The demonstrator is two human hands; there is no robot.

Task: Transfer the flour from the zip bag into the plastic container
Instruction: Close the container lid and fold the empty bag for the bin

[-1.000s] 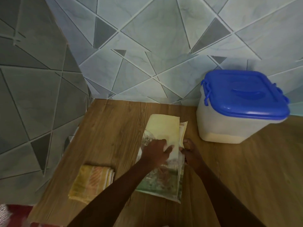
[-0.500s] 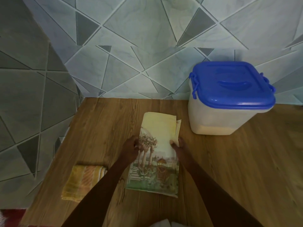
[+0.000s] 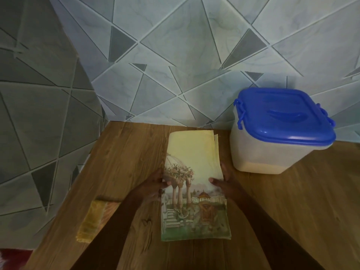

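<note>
While flat on table [image 3: 124, 162], zip bag [image 3: 192, 164] between both hands' fingers [image 3: 224, 170].

you have a folded yellow-orange cloth [image 3: 94, 221] at the near left of the brown wooden tabletop [image 3: 124, 152], with grey triangle-patterned wall tiles [image 3: 175, 55] behind.

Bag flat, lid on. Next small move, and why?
Probably lift the blue lid off the plastic container first: it sits closed, so nothing can be poured in. Both the left hand and right hand only rest on the printed bag.
</note>
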